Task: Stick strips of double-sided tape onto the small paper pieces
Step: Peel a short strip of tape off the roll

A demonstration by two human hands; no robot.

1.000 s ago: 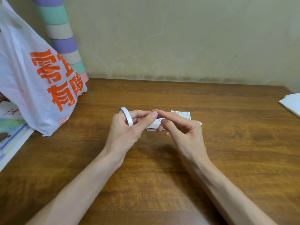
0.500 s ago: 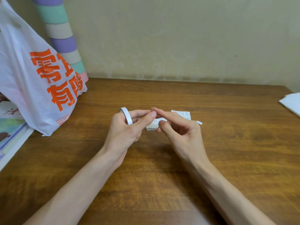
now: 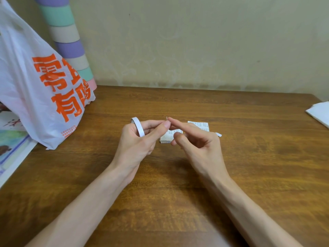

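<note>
**Gripping tape just above the paper pieces**

Gripping the tape roll (image 3: 138,126) in the left hand (image 3: 137,143), fingers curled round the upright ring, above the desk (image 3: 258,157). Touching the left thumb tip with the straight forefinger of the right hand (image 3: 195,143), other fingers curled. Cannot tell whether any tape end is pinched there. Lying on the desk just beyond both hands: printed paper pieces (image 3: 201,124), partly hidden, with 1 short white strip (image 3: 219,134) beside them. At far left, standing on the desk: 1 white plastic bag (image 3: 35,97) with orange print.
</note>
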